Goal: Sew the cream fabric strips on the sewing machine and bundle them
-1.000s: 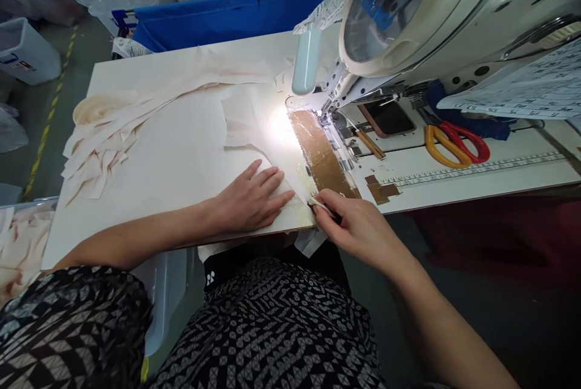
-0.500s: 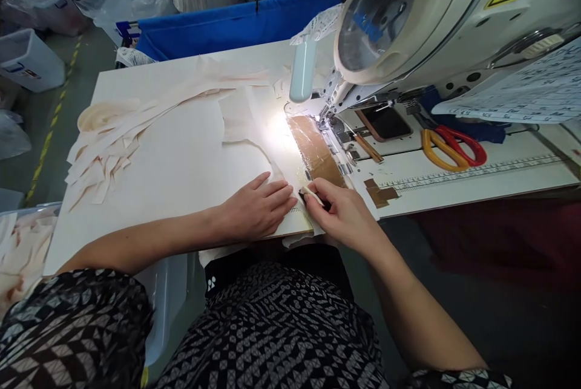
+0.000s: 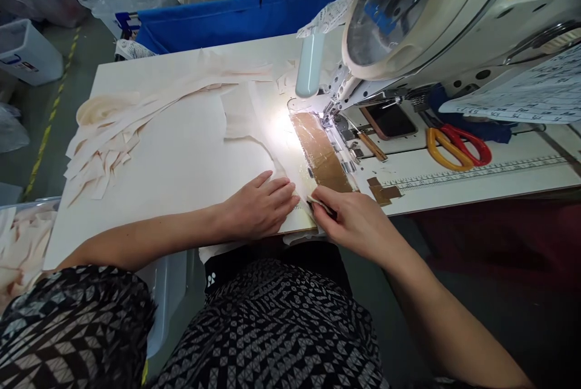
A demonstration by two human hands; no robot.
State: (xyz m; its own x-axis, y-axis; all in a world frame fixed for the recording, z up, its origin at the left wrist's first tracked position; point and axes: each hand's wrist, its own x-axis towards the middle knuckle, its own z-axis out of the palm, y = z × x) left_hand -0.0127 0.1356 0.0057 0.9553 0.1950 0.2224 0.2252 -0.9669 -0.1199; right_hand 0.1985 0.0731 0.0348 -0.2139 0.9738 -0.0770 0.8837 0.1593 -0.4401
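A pale cream fabric piece [image 3: 242,117] with a curved edge lies on the white table, its narrow end running down to my hands. My left hand [image 3: 261,204] lies flat on it near the front edge, palm down, fingers outstretched. Close by on the right, my right hand [image 3: 358,219] pinches the fabric's edge between thumb and forefinger. Something small and dark [image 3: 330,212] shows inside that grip; its kind is hidden by the fingers. Beyond the hands stands the sewing machine [image 3: 336,89], its lamp lighting the cloth beside brown tape [image 3: 322,153].
Cream fabric strips [image 3: 104,147] lie in a pile at the table's left. Right of the needle area are a wooden-handled tool [image 3: 373,146], a phone [image 3: 391,120] and red-and-yellow-handled scissors [image 3: 454,148]. A blue cloth barrier [image 3: 218,26] runs behind. A bin of scraps [image 3: 27,250] stands left.
My right hand has shifted slightly right and down, still pinching the fabric edge. The left hand stays flat in nearly the same place. The view has turned a little.
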